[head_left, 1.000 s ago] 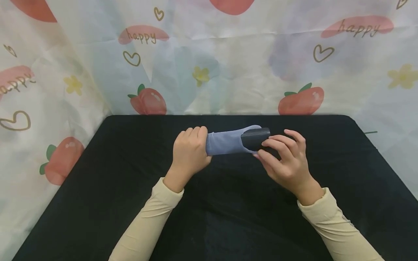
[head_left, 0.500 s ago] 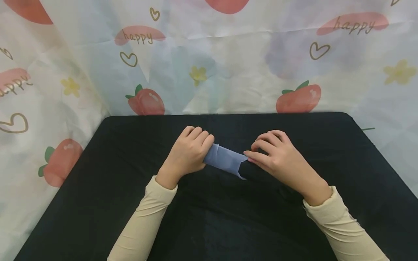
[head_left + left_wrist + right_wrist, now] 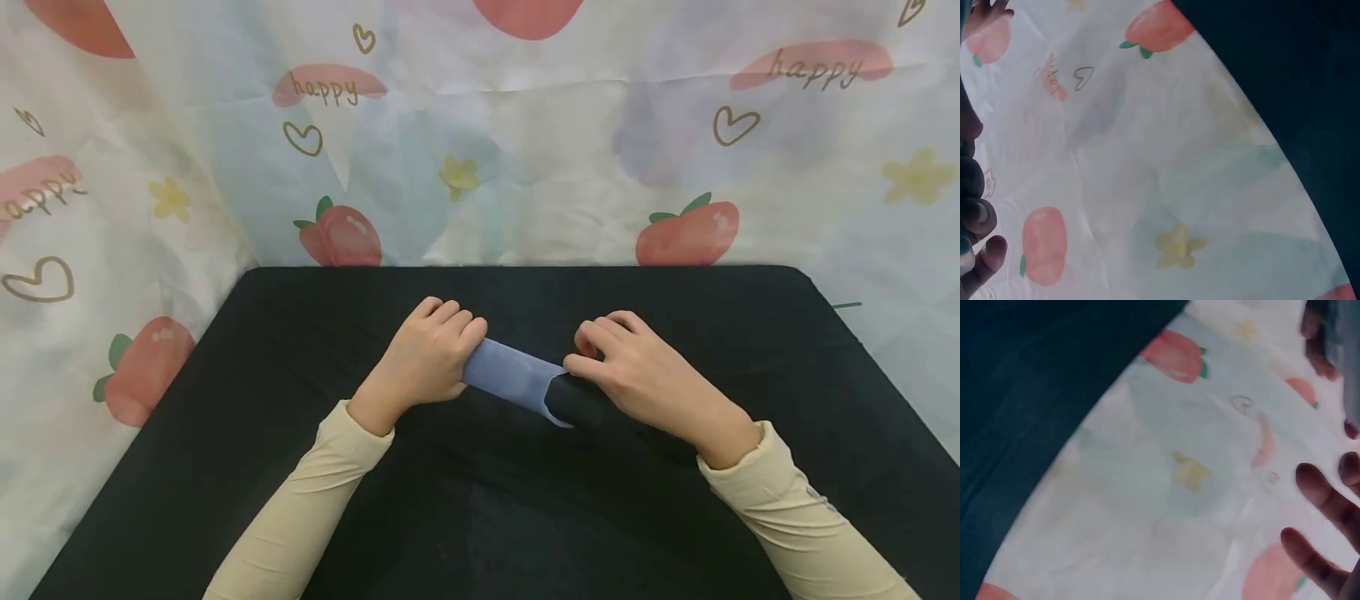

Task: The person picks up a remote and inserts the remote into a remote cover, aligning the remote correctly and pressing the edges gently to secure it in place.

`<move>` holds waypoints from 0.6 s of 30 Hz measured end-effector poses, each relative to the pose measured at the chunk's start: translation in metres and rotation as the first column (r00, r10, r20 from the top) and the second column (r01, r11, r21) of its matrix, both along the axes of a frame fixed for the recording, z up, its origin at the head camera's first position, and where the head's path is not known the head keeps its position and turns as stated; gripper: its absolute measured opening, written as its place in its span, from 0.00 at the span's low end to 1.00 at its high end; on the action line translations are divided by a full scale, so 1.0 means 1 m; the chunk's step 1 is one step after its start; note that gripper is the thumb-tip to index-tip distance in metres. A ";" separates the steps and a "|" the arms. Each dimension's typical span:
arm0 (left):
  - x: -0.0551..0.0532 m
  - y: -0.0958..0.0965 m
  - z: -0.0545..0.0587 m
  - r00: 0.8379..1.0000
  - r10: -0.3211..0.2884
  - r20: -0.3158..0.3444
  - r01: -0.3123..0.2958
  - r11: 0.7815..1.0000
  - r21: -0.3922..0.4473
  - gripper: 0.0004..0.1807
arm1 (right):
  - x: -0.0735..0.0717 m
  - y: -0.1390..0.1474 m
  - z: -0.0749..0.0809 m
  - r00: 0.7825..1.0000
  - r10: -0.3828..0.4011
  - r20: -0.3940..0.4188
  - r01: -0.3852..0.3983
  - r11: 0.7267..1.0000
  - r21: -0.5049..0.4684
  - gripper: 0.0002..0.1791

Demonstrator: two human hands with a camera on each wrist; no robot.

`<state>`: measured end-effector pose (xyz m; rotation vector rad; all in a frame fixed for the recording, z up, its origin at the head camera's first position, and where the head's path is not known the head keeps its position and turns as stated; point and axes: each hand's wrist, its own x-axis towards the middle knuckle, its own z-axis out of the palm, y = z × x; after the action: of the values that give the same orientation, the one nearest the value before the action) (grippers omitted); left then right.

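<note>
A blue sleeve (image 3: 512, 375) with a dark object (image 3: 573, 402) at its notched right end slants down to the right between the hands, above the black table. My left hand (image 3: 423, 357) grips the sleeve's left end, fingers wrapped around it. At the upper right corner, my right hand (image 3: 643, 379) pinches the rim of the sleeve, its other fingers bent above. Against the black cloth, the dark object's outline is hard to make out. In the left wrist view, curled fingers (image 3: 980, 215) show at the edge; in the right wrist view, fingers (image 3: 1317, 490) are spread apart.
A black cloth (image 3: 480, 517) covers the table under both hands. Behind it and to the left hangs a pale curtain (image 3: 555, 167) printed with red fruit, hearts and yellow flowers.
The sleeve's right end has swung down towards me, so it now slants. My right hand has moved left and down onto the sleeve's rim; my left still grips the other end.
</note>
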<state>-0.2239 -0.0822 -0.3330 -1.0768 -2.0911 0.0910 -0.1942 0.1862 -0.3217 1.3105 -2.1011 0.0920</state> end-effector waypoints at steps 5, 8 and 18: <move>-0.003 -0.005 -0.003 0.999 0.003 0.047 -0.002 1.000 -0.026 0.13 | -0.010 0.003 -0.004 0.998 0.061 -0.012 -0.061 0.998 -0.015 0.17; -0.002 -0.006 -0.002 0.998 0.000 0.062 0.002 1.000 -0.025 0.12 | -0.012 0.007 -0.004 0.998 0.065 0.005 -0.065 0.998 -0.021 0.14; 0.011 -0.007 0.004 0.999 -0.005 0.040 0.005 1.000 -0.002 0.13 | -0.002 0.012 0.005 0.995 0.048 0.088 -0.047 0.999 -0.018 0.16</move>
<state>-0.2125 -0.0891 -0.3286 -1.0934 -2.1240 0.0698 -0.1960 0.1978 -0.3164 1.3698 -2.1390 0.1902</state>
